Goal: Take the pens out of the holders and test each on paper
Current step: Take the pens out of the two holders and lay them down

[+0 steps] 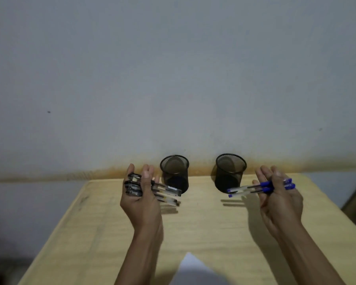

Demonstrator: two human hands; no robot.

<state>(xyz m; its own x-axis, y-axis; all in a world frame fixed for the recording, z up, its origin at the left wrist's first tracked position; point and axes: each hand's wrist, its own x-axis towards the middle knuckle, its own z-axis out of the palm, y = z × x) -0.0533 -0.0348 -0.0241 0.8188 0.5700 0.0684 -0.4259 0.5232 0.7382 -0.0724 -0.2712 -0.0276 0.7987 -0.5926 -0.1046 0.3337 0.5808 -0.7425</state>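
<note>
Pens fill both of our hands, held above the wooden table (203,229) in the middle of the frame. Our left hand (141,199) grips a bundle of black-capped pens (152,190) with clear barrels; they lie roughly level, capped ends toward the left of the frame and the other ends pointing right toward the centre. Our right hand (281,199) holds a smaller bunch of blue pens (261,188), their tips pointing left toward the centre and their blue ends sticking out past the hand on the right. The exact count in either bundle is hard for us to tell because of blur.

Behind the hands, at the far edge of the table against the pale wall (173,68), stand two black mesh holders. The left holder (174,173) sits upright just beyond the black pens' ends, and the right holder (230,172) sits upright just beyond the blue tips. Both look empty from where we see them. A white sheet of paper (193,270) lies at the bottom centre of the frame, between our forearms, near the table's front edge. Faint shadows of the pens fall on the table beneath each bundle.

Both palms face inward toward each other, forearms rising from the bottom edge. Our left fingers curl round the black bundle with the thumb up at the left; our right fingers fold round the blue bunch.
</note>
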